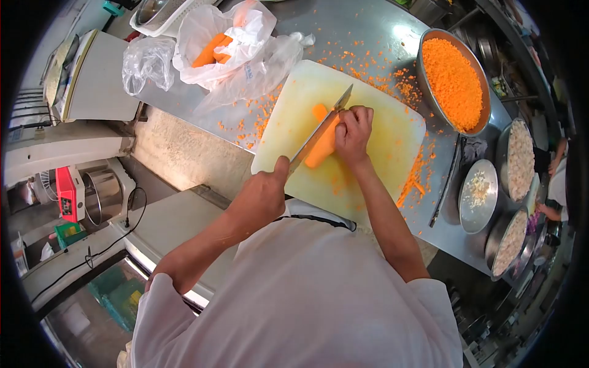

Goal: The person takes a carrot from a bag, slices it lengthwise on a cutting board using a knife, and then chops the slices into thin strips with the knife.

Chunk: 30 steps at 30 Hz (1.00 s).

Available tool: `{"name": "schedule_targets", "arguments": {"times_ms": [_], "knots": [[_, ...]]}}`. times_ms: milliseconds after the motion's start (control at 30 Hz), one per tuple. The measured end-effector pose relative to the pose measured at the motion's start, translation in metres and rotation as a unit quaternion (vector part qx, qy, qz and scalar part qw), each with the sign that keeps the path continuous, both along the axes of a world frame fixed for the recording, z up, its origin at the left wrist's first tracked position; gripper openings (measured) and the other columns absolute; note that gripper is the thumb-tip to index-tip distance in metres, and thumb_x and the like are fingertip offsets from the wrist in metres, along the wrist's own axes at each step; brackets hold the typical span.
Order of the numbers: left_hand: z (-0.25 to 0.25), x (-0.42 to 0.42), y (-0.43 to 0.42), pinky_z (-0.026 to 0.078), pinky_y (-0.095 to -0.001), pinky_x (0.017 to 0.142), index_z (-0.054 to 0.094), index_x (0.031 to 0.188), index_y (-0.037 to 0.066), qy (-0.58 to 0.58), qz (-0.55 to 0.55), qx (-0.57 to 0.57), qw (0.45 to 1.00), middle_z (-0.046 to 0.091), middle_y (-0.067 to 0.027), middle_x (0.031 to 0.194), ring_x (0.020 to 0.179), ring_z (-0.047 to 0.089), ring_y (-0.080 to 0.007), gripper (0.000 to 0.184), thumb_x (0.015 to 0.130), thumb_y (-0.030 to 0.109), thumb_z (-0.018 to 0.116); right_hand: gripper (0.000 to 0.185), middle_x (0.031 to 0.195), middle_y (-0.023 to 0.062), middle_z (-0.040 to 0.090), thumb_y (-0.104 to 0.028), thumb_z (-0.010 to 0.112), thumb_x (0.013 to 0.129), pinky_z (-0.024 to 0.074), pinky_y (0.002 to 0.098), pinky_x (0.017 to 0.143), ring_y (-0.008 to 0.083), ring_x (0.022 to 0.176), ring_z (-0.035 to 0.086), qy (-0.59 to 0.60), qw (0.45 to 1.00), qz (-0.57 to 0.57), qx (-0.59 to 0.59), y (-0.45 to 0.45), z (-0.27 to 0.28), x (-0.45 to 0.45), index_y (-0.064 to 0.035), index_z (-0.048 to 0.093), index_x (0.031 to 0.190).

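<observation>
My left hand (265, 191) is closed round the handle of a kitchen knife (314, 136), whose blade runs lengthwise along a peeled carrot (319, 153). How deep the edge sits in the carrot I cannot tell. My right hand (354, 134), fingers curled, grips the carrot's right side close to the blade. Beneath them is a white cutting board (386, 116), stained yellow, with orange bits on it. Chopped carrot (451, 80) fills a large metal bowl (423, 67) at the board's upper right.
Plastic bags (202, 49) with whole carrots stand at the upper left. Carrot crumbs litter the steel table (307, 21). Right of the board lie a long dark rod (446, 184) and a bowl of pale chopped pieces (478, 195). More filled bowls and another person's arm (549, 211) are farther right.
</observation>
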<state>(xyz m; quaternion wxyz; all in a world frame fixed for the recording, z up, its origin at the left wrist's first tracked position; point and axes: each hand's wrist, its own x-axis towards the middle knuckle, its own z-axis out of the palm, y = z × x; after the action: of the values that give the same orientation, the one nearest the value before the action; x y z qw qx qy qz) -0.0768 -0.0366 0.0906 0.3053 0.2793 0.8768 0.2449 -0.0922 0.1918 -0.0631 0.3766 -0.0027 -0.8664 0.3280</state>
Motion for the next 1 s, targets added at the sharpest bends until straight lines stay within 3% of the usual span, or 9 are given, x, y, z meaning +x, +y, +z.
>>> {"name": "schedule_targets", "arguments": {"times_ms": [133, 233, 300, 433, 633, 700, 833, 900, 1000], "knots": [[-0.019, 0.005, -0.003, 0.045, -0.0545, 0.057, 0.034, 0.105, -0.007, -0.009, -0.005, -0.009, 1.000, 0.055, -0.0285, 0.060, 0.060, 0.058, -0.0484, 0.030, 0.078, -0.008, 0.048, 0.012, 0.080, 0.0107, 0.047, -0.003, 0.052, 0.069, 0.0391, 0.0407, 0.072, 0.0291, 0.081, 0.043, 0.002, 1.000, -0.001, -0.010, 0.000, 0.001, 0.001, -0.0039, 0.058, 0.079], [-0.057, -0.004, 0.020, 0.047, -0.0542, 0.059, 0.035, 0.101, -0.005, -0.001, -0.010, -0.080, 0.997, 0.058, -0.0256, 0.063, 0.063, 0.059, -0.0461, 0.030, 0.073, -0.009, 0.047, 0.012, 0.080, 0.0113, 0.047, -0.003, 0.052, 0.069, 0.0390, 0.0414, 0.072, 0.0300, 0.081, 0.043, -0.007, 1.000, 0.007, -0.006, 0.000, 0.003, 0.001, -0.0038, 0.058, 0.080], [-0.085, -0.013, 0.037, 0.048, -0.0534, 0.060, 0.036, 0.101, -0.005, 0.079, -0.003, 0.002, 0.997, 0.058, -0.0258, 0.064, 0.065, 0.060, -0.0456, 0.031, 0.073, -0.008, 0.048, 0.013, 0.080, 0.0117, 0.047, -0.002, 0.052, 0.070, 0.0390, 0.0418, 0.072, 0.0305, 0.081, 0.043, -0.004, 1.000, 0.006, -0.006, 0.000, 0.000, 0.003, -0.0036, 0.058, 0.080], [-0.069, -0.038, 0.051, 0.048, -0.0536, 0.060, 0.037, 0.101, -0.005, 0.051, -0.010, 0.034, 0.998, 0.058, -0.0267, 0.064, 0.065, 0.059, -0.0461, 0.030, 0.073, -0.008, 0.049, 0.014, 0.080, 0.0124, 0.047, -0.001, 0.051, 0.069, 0.0391, 0.0425, 0.072, 0.0315, 0.080, 0.044, 0.016, 1.000, 0.021, 0.006, 0.003, 0.000, -0.001, -0.0022, 0.058, 0.082], [-0.011, -0.003, 0.005, 0.046, -0.0552, 0.060, 0.035, 0.101, -0.004, 0.000, 0.006, 0.014, 1.000, 0.056, -0.0273, 0.062, 0.061, 0.057, -0.0481, 0.029, 0.074, -0.009, 0.047, 0.014, 0.081, 0.0127, 0.047, -0.001, 0.052, 0.069, 0.0396, 0.0421, 0.073, 0.0312, 0.080, 0.044, 0.022, 1.000, 0.006, -0.004, 0.001, 0.000, 0.001, -0.0006, 0.057, 0.082], [-0.014, 0.000, -0.006, 0.044, -0.0548, 0.055, 0.034, 0.109, -0.009, -0.003, -0.012, 0.022, 1.000, 0.055, -0.0288, 0.060, 0.059, 0.057, -0.0479, 0.030, 0.082, -0.005, 0.046, 0.014, 0.081, 0.0126, 0.047, -0.001, 0.052, 0.069, 0.0396, 0.0421, 0.073, 0.0312, 0.080, 0.044, 0.020, 1.000, 0.007, -0.007, 0.000, 0.000, 0.001, -0.0010, 0.057, 0.082], [-0.031, -0.002, 0.012, 0.046, -0.0550, 0.060, 0.035, 0.102, -0.004, -0.032, -0.008, -0.044, 0.998, 0.056, -0.0269, 0.063, 0.062, 0.057, -0.0483, 0.029, 0.075, -0.009, 0.046, 0.009, 0.079, 0.0115, 0.046, 0.002, 0.051, 0.070, 0.0389, 0.0394, 0.071, 0.0291, 0.080, 0.043, 0.013, 1.000, 0.002, -0.002, 0.000, 0.001, 0.001, -0.0015, 0.056, 0.077], [-0.074, -0.011, 0.028, 0.047, -0.0544, 0.062, 0.037, 0.105, -0.006, 0.028, -0.008, 0.023, 0.999, 0.058, -0.0277, 0.066, 0.065, 0.059, -0.0478, 0.031, 0.076, -0.008, 0.047, 0.012, 0.081, 0.0118, 0.047, 0.000, 0.052, 0.070, 0.0393, 0.0411, 0.072, 0.0302, 0.081, 0.044, 0.002, 1.000, 0.003, -0.007, 0.001, 0.000, 0.002, -0.0024, 0.057, 0.080], [-0.093, -0.036, 0.064, 0.048, -0.0539, 0.063, 0.040, 0.107, -0.008, 0.067, 0.007, 0.016, 0.998, 0.059, -0.0291, 0.070, 0.069, 0.060, -0.0473, 0.033, 0.075, -0.007, 0.048, 0.015, 0.083, 0.0121, 0.047, -0.001, 0.052, 0.069, 0.0396, 0.0430, 0.073, 0.0314, 0.082, 0.044, -0.001, 1.000, 0.010, -0.004, 0.002, -0.002, 0.003, -0.0034, 0.059, 0.082]]}}
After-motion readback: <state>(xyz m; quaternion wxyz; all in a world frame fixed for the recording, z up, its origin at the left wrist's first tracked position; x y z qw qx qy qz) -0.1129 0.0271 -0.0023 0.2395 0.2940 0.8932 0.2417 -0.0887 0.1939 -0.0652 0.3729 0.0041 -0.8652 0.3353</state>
